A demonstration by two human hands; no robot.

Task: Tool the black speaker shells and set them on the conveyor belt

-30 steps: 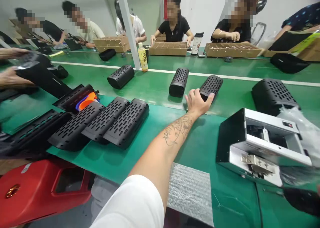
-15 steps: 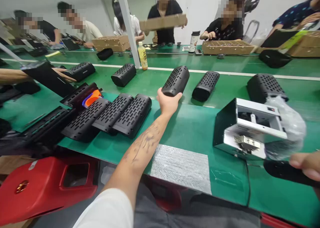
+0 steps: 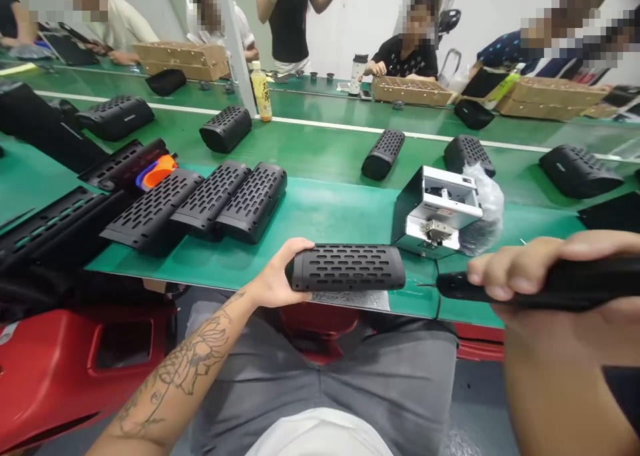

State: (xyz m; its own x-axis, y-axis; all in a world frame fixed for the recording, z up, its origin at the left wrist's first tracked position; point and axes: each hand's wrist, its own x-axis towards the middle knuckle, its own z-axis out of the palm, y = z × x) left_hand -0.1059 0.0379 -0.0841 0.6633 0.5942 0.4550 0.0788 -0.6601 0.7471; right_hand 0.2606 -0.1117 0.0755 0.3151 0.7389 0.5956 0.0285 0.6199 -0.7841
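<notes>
Your left hand [image 3: 273, 279] is gripping one end of the perforated black shell [image 3: 349, 267] over the table [image 3: 350, 213] edge; your right hand [image 3: 525, 269] is clasping a black tool [image 3: 550, 286]. Keep the shell level. Beyond, the metal fixture [image 3: 437, 213] and cable are crowding you, shells [image 3: 253, 199] lying left
</notes>
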